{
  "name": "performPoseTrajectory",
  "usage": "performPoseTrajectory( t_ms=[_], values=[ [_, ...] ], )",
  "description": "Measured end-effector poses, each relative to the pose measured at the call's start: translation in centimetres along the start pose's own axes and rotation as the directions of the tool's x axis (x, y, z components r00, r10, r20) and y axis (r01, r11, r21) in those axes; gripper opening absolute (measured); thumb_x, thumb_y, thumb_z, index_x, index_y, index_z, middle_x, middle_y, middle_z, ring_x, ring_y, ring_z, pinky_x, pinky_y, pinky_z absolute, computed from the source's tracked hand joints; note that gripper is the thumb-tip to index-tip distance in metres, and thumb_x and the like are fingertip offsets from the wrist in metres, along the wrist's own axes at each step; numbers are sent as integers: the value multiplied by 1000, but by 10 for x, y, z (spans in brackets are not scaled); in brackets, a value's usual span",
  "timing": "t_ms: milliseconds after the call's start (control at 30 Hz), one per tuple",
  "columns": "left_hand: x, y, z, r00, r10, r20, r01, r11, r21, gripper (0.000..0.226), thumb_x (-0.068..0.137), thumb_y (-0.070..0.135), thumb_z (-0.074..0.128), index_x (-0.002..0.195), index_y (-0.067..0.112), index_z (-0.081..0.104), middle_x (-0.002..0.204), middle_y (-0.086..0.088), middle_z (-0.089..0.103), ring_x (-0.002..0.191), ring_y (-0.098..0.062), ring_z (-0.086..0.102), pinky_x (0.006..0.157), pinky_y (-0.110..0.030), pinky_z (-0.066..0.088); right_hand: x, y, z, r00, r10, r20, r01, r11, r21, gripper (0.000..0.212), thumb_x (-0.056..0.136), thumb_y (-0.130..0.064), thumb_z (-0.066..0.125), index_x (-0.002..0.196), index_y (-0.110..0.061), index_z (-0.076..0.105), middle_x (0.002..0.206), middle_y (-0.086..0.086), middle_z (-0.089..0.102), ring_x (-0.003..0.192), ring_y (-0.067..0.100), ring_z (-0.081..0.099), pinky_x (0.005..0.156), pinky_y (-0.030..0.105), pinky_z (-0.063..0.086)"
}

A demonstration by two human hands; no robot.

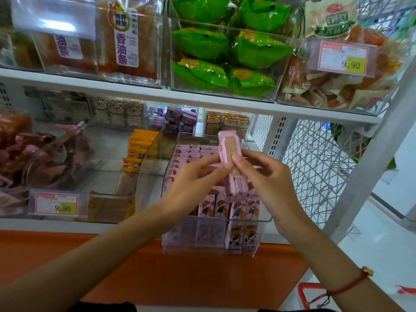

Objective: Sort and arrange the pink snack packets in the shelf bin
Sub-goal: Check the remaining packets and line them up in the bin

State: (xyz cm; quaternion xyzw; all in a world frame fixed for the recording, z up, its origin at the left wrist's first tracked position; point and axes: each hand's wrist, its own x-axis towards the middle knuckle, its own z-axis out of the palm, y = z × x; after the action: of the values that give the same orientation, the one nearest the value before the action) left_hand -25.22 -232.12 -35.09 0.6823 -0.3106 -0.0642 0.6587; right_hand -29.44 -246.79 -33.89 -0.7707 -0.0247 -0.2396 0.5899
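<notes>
Pink snack packets [230, 147] | pinched between left hand [193, 176], right hand [267, 176] fingertips | apparently above bin [261, 230]

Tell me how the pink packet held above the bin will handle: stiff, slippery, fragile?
The pink packet probably stays fairly stiff: it stands straight out of the right hand without drooping. Its glossy wrapper looks slippery, so pinch firmly. The wafer pictured on it suggests brittle contents; avoid squeezing. The left hand also pinches packets.

White metal shelving [202, 102] with a wire-mesh side panel [315, 165] stood over a pale glossy floor [382, 233], its lower edge orange [157, 266].
</notes>
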Motion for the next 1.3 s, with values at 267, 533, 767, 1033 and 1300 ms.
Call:
performPoseTrajectory(
  t_ms=[267,533,767,1033,1300],
  values=[
    [6,-8,-2,940,-334,74,342,926,-162,29,90,42,59,79,22,76,90,3,76,82,-10,72,66,-24,56,0,6,1,987,155,43,-157,986,51,38,81,-46,64,97,-12,62,71,-7,67,62,2,66,53,14,50],
    [0,3,-5,998,37,43,-37,999,6,37,95,8,50,111,41,56,99,24,70,97,8,63,75,-4,47,0,6,-1,990,-22,137,29,999,-46,32,89,-30,62,116,-42,49,107,-7,64,94,2,64,79,24,55],
    [-1,-1,-2,977,213,-24,-207,966,154,45,89,-1,57,118,34,52,119,16,61,115,0,56,98,-17,44,-2,6,-6,972,-116,204,114,993,22,39,71,-32,68,105,-39,50,110,-8,63,106,3,61,91,36,54],
    [0,-7,8,966,7,-257,-10,1000,-8,29,86,27,65,113,26,54,107,11,65,96,-3,66,77,-17,56,-5,8,-3,980,-92,179,113,988,-109,66,77,-50,61,136,-33,38,124,-11,58,113,3,57,92,33,53],
    [4,-3,1,931,-186,-314,127,972,-199,79,70,47,72,137,24,38,131,8,52,107,-7,61,88,-28,53,-3,5,-10,981,-158,114,170,980,-101,33,83,-15,69,109,-28,54,108,-8,67,96,10,66,78,27,56]
  ],
)
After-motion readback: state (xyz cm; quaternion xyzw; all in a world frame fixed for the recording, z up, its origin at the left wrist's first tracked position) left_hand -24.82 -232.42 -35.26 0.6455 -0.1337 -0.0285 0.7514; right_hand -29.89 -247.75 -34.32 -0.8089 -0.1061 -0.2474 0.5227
